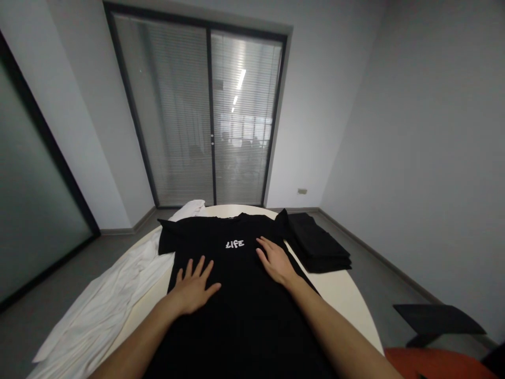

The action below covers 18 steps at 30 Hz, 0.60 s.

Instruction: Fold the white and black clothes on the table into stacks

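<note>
A black T-shirt (pixel 236 316) lies spread out on the table, its collar at the far end and a small white print on its chest. My left hand (pixel 194 289) rests on the left side of the shirt, palm down with the fingers spread. On the shirt's right side, near the print, my right hand (pixel 276 260) lies with its fingers stretched out. Neither hand grips the cloth. The shirt's lower part runs toward me between my forearms and out of view at the bottom.
Folded black garments (pixel 317 242) are stacked on the right of the round cream table (pixel 355 305). Rumpled white cloth (pixel 118 284) covers its left edge. An orange-red chair (pixel 434 363) with a black armrest (pixel 437 318) stands at the lower right. Glass panels with blinds (pixel 244 121) are beyond.
</note>
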Available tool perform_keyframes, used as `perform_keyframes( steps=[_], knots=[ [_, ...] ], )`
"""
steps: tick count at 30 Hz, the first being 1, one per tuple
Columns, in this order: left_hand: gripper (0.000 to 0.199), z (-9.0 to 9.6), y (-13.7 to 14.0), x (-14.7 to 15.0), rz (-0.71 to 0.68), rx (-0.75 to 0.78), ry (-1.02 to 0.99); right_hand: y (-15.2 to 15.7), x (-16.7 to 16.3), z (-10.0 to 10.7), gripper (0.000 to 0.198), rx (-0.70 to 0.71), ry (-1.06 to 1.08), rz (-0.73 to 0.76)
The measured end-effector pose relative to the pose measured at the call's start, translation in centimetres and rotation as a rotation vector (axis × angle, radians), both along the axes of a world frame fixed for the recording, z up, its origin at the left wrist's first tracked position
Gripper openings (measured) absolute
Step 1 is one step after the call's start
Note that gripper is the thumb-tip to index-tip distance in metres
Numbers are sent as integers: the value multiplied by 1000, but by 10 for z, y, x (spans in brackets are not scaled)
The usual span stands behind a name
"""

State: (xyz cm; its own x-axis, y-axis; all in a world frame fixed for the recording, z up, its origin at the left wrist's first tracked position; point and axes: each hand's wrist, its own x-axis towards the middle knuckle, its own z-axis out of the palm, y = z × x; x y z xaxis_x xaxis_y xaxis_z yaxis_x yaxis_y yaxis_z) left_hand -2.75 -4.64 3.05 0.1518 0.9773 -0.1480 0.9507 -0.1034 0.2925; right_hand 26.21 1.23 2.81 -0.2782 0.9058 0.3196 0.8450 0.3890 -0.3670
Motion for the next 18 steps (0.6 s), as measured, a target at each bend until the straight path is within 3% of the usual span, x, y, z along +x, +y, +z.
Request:
perform_keyframes(
  steps=[4, 9, 12, 18],
  knots=[
    [72, -11, 20, -21, 205, 196, 98, -4, 1, -1, 59, -160, -89, 35],
    [56, -11, 47, -48, 458, 559, 55, 3, -21, 10, 64, -221, -214, -54],
    [53, -14, 63, -64, 572, 585, -106, 8, -41, 19, 70, -211, -259, -55],
    [56, -22, 81, -79, 725, 605, -287, -2, -62, 15, 74, -230, -166, 203]
  ],
)
